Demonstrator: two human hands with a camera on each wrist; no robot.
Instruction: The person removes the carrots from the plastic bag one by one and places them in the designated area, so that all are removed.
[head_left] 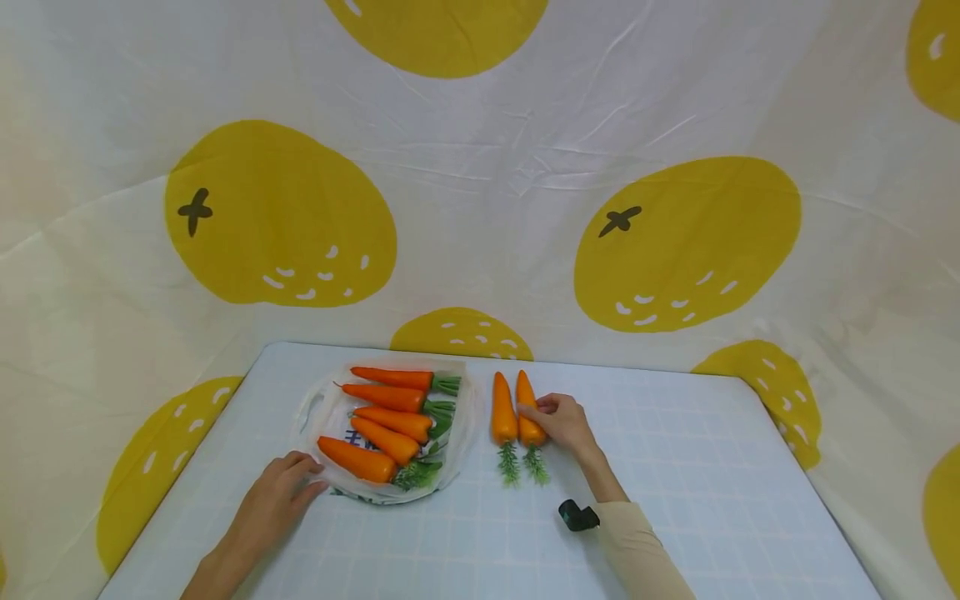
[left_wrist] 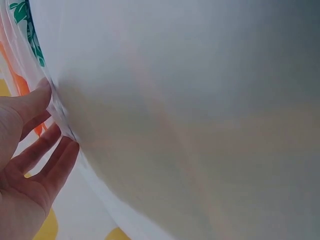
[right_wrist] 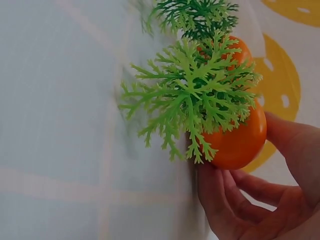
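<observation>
My right hand (head_left: 564, 423) grips an orange toy carrot (head_left: 526, 388) with frilly green leaves, thumb and fingers on either side of its thick end. Another carrot (head_left: 505, 412) lies parallel just left of it, both with their leaves towards me. In the right wrist view, light green leaves (right_wrist: 190, 92) hang in front of the held carrot's rounded orange top (right_wrist: 240, 145). My left hand (head_left: 288, 485) touches the near left edge of a whitish plastic bag (head_left: 324, 417), thumb and fingers apart. Several carrots (head_left: 385, 396) lie on this bag, tips leftward.
The bag has a handle cutout (head_left: 310, 412), dark blue print and a green patterned edge at its near side. Under everything is a pale checked tablecloth (head_left: 712, 500). Close behind the table hangs a white curtain (head_left: 480, 208) with big yellow fruit shapes.
</observation>
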